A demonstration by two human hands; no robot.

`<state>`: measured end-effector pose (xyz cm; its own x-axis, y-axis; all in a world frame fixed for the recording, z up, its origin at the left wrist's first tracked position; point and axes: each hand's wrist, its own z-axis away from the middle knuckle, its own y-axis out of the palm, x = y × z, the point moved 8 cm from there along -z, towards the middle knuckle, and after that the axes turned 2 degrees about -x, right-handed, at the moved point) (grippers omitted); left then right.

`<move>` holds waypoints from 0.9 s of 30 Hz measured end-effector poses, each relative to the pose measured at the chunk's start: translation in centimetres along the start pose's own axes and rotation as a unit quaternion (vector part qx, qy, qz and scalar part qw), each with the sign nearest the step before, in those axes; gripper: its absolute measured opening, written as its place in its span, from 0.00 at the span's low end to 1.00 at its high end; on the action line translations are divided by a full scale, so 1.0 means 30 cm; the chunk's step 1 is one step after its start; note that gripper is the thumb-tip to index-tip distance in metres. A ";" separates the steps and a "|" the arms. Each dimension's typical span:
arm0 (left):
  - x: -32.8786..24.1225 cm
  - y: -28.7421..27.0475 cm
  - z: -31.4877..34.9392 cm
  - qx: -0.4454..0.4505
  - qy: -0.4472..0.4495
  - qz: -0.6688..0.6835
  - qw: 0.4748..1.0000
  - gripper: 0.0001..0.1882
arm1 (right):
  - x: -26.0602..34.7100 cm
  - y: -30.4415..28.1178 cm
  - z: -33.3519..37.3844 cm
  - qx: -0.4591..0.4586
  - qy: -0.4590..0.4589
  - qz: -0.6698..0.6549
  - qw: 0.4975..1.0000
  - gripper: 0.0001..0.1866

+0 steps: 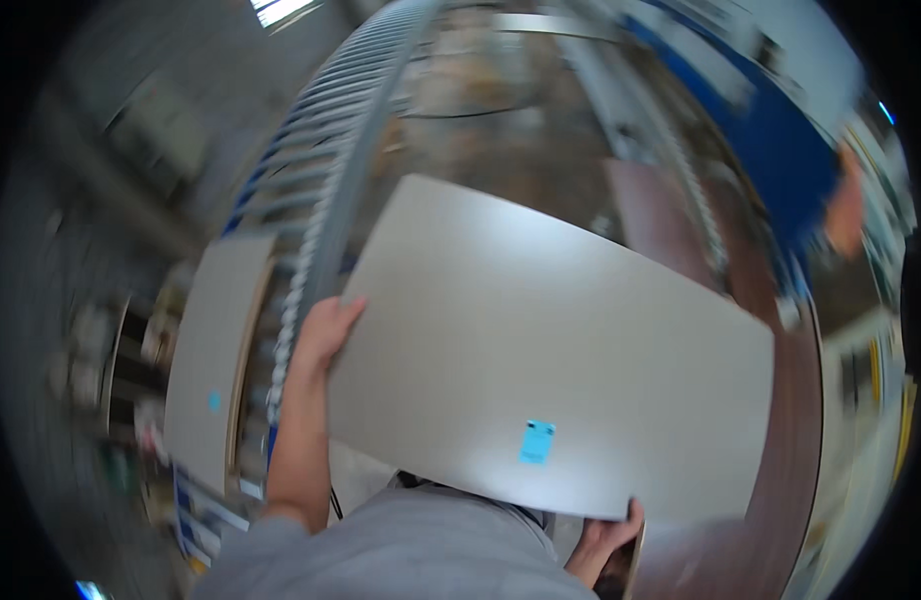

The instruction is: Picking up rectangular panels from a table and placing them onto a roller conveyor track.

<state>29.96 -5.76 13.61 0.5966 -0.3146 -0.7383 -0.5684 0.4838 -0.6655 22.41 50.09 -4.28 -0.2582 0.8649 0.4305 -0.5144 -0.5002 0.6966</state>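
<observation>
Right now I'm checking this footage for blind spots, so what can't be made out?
All in the head view:
Left hand and right hand: most fingers, hidden by the held pale panel.
Blue label on that panel: print, too small and blurred.
Orange shape at far right: what it is, blurred.
Roller conveyor: far end, cut off by the picture's top edge.

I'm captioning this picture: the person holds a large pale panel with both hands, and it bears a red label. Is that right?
Not quite: the label is light blue, as the head view shows. The large pale panel is indeed held by the left hand and right hand.
</observation>
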 end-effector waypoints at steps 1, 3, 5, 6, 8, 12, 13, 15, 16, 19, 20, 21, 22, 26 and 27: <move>0.088 -0.047 -0.001 -0.016 -0.017 0.001 1.000 0.28 | -0.009 0.035 0.026 0.002 0.014 0.052 0.999 0.26; 0.196 -0.097 0.031 -0.020 -0.064 0.026 0.997 0.31 | -0.002 0.140 0.102 -0.044 0.009 0.076 0.996 0.27; 0.270 -0.162 0.144 -0.049 -0.119 0.058 0.990 0.32 | 0.038 0.097 -0.021 0.050 0.010 0.129 0.990 0.27; 0.333 -0.196 0.205 -0.066 -0.158 0.062 0.983 0.31 | 0.013 0.148 -0.022 0.067 0.032 0.146 0.987 0.27; 0.450 -0.259 0.323 -0.098 -0.206 0.076 0.971 0.31 | -0.020 0.259 0.031 0.024 0.045 0.300 0.953 0.34; 0.722 -0.387 0.565 -0.206 -0.251 0.179 0.929 0.33 | -0.134 0.460 0.049 0.114 0.102 0.321 0.935 0.32; 0.776 -0.427 0.625 -0.240 -0.270 0.204 0.910 0.33 | -0.181 0.493 0.024 0.131 0.109 0.333 0.927 0.32; 0.835 -0.510 0.745 -0.296 -0.290 0.233 0.880 0.30 | -0.365 0.646 0.079 0.391 0.247 0.234 0.855 0.28; 0.863 -0.556 0.792 -0.332 -0.302 0.250 0.858 0.27 | -0.412 0.695 0.099 0.364 0.134 0.267 0.882 0.28; 1.078 -0.681 0.928 -0.346 -0.330 0.323 0.816 0.27 | -0.695 0.811 0.334 0.392 0.209 0.294 0.846 0.29; 1.145 -0.726 0.984 -0.359 -0.339 0.340 0.800 0.28 | -0.780 0.837 0.391 0.395 0.210 0.298 0.843 0.29; 1.210 -0.769 1.026 -0.373 -0.354 0.330 0.792 0.28 | -0.879 0.859 0.451 0.410 0.232 0.308 0.827 0.29; 1.276 -0.819 1.074 -0.387 -0.367 0.317 0.784 0.29 | -0.989 0.870 0.515 0.423 0.257 0.316 0.810 0.28; 1.627 -1.007 1.312 -0.455 -0.455 0.298 0.705 0.32 | -1.429 0.877 0.769 0.437 0.268 0.339 0.789 0.26; 1.690 -1.056 1.353 -0.457 -0.467 0.292 0.698 0.33 | -1.540 0.865 0.839 0.430 0.284 0.356 0.780 0.25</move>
<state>101.21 -3.90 1.72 -0.0223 0.5952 -0.8032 -0.7381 -0.5518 -0.3884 41.56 -3.89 8.36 -0.6743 0.1125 0.7299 0.5996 -0.4934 0.6301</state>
